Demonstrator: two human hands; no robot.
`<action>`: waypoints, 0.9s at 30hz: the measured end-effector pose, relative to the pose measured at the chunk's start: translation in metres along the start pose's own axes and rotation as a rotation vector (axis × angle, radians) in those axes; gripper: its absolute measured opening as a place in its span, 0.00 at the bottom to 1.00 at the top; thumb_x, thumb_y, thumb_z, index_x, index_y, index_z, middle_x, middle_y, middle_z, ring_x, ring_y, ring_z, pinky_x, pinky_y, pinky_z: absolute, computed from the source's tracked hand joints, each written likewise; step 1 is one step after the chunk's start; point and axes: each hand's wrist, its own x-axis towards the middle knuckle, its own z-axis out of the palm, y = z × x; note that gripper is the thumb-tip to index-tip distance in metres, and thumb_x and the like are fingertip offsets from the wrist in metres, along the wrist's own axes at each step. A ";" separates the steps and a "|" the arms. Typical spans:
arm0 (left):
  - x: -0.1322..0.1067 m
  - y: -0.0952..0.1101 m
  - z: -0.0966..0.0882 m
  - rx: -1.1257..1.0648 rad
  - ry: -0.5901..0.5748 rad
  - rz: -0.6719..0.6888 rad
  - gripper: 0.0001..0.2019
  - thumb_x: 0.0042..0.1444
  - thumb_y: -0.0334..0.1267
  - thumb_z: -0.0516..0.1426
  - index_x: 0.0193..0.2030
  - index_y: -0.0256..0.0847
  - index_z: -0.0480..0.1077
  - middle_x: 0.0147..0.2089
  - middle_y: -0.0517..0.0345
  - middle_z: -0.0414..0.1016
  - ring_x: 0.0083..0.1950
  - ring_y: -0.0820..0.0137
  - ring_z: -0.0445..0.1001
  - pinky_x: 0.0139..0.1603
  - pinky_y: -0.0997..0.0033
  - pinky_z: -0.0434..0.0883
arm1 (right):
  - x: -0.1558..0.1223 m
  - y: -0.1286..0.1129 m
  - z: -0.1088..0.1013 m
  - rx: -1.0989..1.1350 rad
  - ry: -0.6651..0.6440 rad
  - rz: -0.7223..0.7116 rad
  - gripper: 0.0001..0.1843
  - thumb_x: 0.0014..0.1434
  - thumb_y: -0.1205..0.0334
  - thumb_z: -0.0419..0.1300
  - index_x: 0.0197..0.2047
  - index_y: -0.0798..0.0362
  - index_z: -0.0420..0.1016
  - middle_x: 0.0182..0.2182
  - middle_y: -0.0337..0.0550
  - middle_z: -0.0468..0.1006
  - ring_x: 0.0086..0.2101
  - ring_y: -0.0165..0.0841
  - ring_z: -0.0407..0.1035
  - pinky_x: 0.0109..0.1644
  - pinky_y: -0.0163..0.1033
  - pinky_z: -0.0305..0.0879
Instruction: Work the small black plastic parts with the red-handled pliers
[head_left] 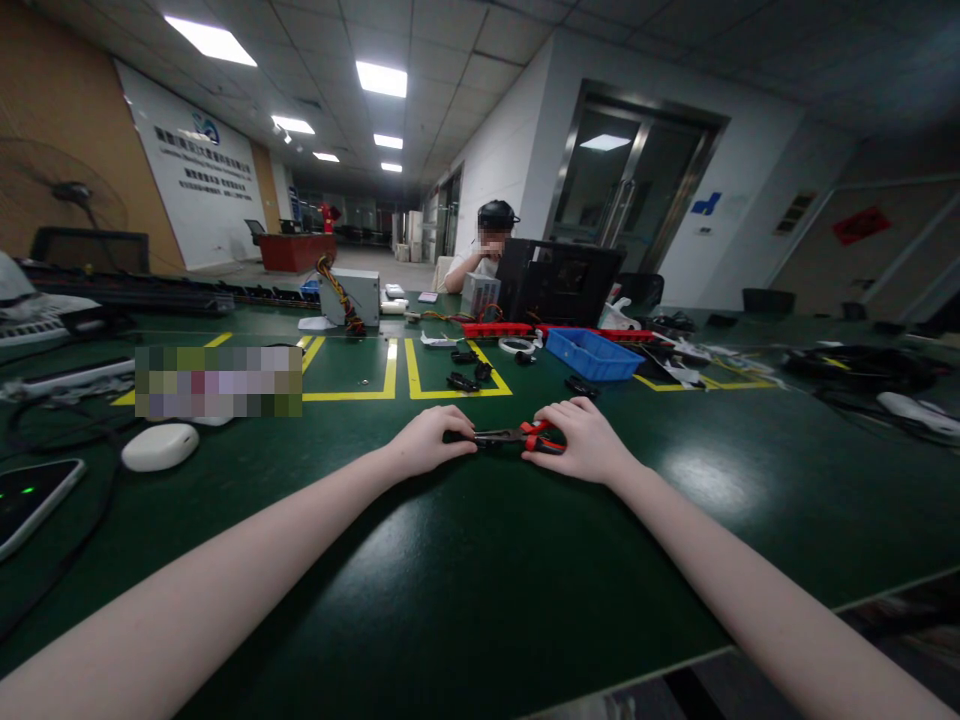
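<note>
My right hand [589, 440] is closed around the red and black handles of a pair of long-nose pliers [531, 437]. The jaws point left, toward my left hand [435, 437]. Between the thumb and fingers of that hand is a small dark piece [456, 436], mostly hidden; its kind I cannot make out. The plier tips meet or nearly meet this piece at the fingertips. Both hands are just above the green table [465, 580]. Beyond them, several small black parts [466, 382] lie around a yellow-taped rectangle.
A blue tray [592, 355] stands behind my right hand. Farther back are a metal power supply box [352, 298] and a black computer case [559, 290], with a person [487, 250] behind it. At left lie a white rounded case [160, 446], a phone [37, 505] and cables.
</note>
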 end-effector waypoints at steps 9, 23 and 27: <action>0.000 0.000 0.000 0.020 -0.007 -0.003 0.06 0.58 0.38 0.61 0.39 0.40 0.78 0.47 0.52 0.76 0.47 0.64 0.74 0.53 0.63 0.70 | 0.003 -0.007 -0.004 -0.022 -0.060 0.002 0.23 0.54 0.39 0.60 0.38 0.52 0.70 0.33 0.44 0.77 0.33 0.37 0.70 0.42 0.44 0.56; 0.000 0.002 -0.001 -0.041 -0.001 -0.014 0.05 0.56 0.36 0.63 0.39 0.39 0.79 0.47 0.51 0.76 0.48 0.65 0.75 0.54 0.63 0.70 | 0.000 0.001 -0.005 -0.118 0.042 -0.062 0.25 0.54 0.39 0.59 0.43 0.54 0.71 0.38 0.49 0.77 0.39 0.41 0.69 0.48 0.46 0.56; -0.001 0.002 -0.001 -0.042 -0.003 -0.027 0.06 0.56 0.37 0.63 0.39 0.40 0.79 0.48 0.52 0.76 0.48 0.65 0.75 0.54 0.64 0.70 | 0.000 0.001 -0.003 -0.111 0.037 -0.057 0.24 0.54 0.40 0.59 0.41 0.53 0.71 0.36 0.49 0.77 0.38 0.41 0.70 0.47 0.46 0.56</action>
